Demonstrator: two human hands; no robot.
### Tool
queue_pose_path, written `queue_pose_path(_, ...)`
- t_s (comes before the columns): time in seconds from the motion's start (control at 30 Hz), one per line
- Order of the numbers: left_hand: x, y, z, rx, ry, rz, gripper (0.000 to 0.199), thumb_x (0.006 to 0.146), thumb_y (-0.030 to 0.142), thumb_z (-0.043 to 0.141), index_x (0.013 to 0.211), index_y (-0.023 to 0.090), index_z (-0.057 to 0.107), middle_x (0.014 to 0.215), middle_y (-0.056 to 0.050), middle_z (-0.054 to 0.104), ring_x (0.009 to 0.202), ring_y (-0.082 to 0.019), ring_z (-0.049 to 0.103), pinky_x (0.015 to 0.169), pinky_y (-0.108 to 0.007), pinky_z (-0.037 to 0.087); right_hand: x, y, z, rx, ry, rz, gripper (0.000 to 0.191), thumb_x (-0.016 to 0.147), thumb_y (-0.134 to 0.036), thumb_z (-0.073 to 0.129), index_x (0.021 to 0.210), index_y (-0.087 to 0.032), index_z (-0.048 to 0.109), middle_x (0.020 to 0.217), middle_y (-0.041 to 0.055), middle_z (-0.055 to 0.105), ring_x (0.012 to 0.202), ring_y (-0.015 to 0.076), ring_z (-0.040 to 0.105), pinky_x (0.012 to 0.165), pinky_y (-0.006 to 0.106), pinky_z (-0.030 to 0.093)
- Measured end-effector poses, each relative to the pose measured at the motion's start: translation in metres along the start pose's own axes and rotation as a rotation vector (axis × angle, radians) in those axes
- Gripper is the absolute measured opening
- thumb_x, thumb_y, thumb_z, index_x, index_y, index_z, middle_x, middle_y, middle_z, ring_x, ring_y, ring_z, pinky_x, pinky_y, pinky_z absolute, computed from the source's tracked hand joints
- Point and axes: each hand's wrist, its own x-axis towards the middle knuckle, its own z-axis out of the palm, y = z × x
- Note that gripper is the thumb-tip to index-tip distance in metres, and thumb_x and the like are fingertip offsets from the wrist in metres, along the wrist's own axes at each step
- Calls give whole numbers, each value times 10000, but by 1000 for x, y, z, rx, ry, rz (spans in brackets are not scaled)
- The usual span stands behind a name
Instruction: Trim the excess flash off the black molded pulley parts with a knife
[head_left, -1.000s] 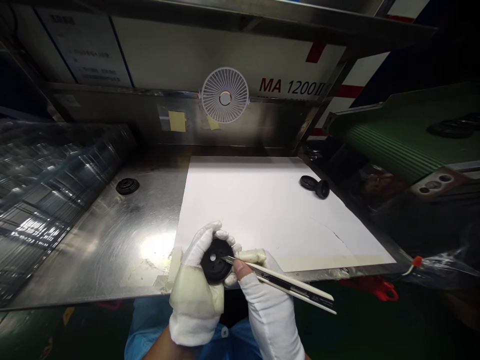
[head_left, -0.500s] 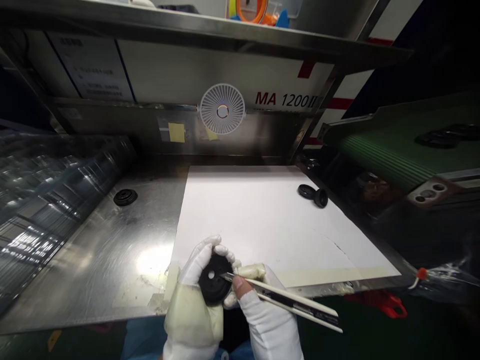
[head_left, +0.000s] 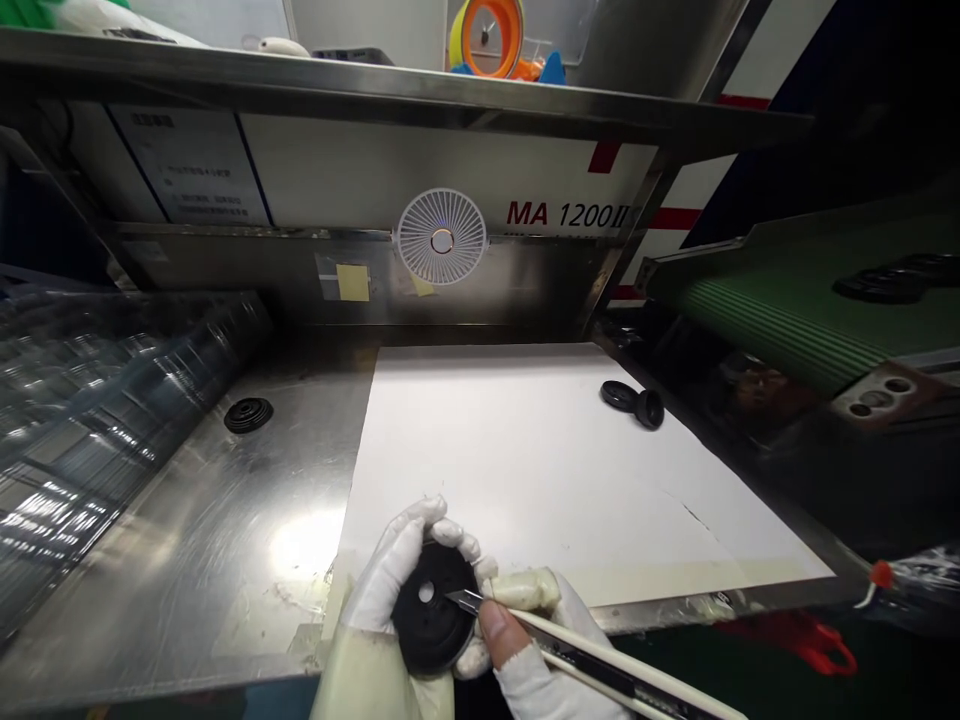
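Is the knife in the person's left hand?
No, the white-gloved right hand grips the craft knife, while the left hand holds the black round part.

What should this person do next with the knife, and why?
Probably make one short, careful cut: the knife in the right hand has its blade tip at the black disc, and the left hand grips the disc, steadying it.

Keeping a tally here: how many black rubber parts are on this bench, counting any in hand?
4: one black rubber part in the left hand, one on the steel bench, two touching on the white paper. The green belt holds more, too dark to count.
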Motion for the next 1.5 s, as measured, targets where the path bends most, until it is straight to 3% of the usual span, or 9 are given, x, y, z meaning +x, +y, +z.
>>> queue_pose_path(0.17,3,-2,-3,-21,-10,17,185,675,227,720,821,177,618,677,-8,574,692,-187,623,523,-269,499,0,-8,-2,-65,22,-66,244,744,-447,743,691,-224,661,729,40,694,752,232,687,739,294,576)
queue_pose_path(0.27,3,-4,-6,-37,-32,33,169,682,216,709,823,176,624,667,-8,577,663,-175,612,528,-279,508,-2,-10,-2,-70,29,-60,249,752,-448,735,743,-219,637,722,29,689,631,195,681,641,262,574)
queue_pose_path(0.37,3,-5,-6,-45,-31,44,160,687,214,705,823,176,630,669,-11,579,651,-173,608,524,-283,509,-3,-10,1,-80,31,-21,253,769,-432,720,779,-205,607,588,-6,649,461,164,632,509,236,547)
queue_pose_path(0.6,-1,-6,-4,-46,-5,59,165,676,218,703,813,165,628,679,-20,574,677,-190,616,475,-249,483,-2,-8,5,-100,69,-36,303,752,-443,722,751,-175,582,573,6,647,442,139,611,467,199,516)
queue_pose_path(0.8,-12,-2,3,-46,81,-16,173,770,269,611,926,194,608,773,-19,566,648,-173,592,303,-173,326,-3,-17,5,-103,-7,40,298,755,-444,719,700,-181,590,556,9,635,531,165,631,585,242,539)
queue_pose_path(0.93,-13,-1,5,-57,96,-20,212,769,283,610,962,196,601,774,-23,563,628,-174,589,290,-177,327,-4,-19,5,-110,1,44,291,751,-450,721,699,-188,606,585,9,636,558,173,629,620,257,533)
queue_pose_path(1.2,-2,-4,-7,-66,35,4,138,741,235,637,868,182,634,718,-18,586,605,-154,596,365,-174,372,-4,-17,6,-117,3,54,294,736,-460,732,730,-186,625,578,10,628,548,174,614,615,262,521)
queue_pose_path(1.5,8,-7,-15,-39,29,67,105,710,228,663,793,165,646,669,-15,583,607,-158,599,514,-269,499,-3,-17,8,-101,-15,71,306,751,-461,718,711,-178,609,567,0,631,543,171,626,614,267,531)
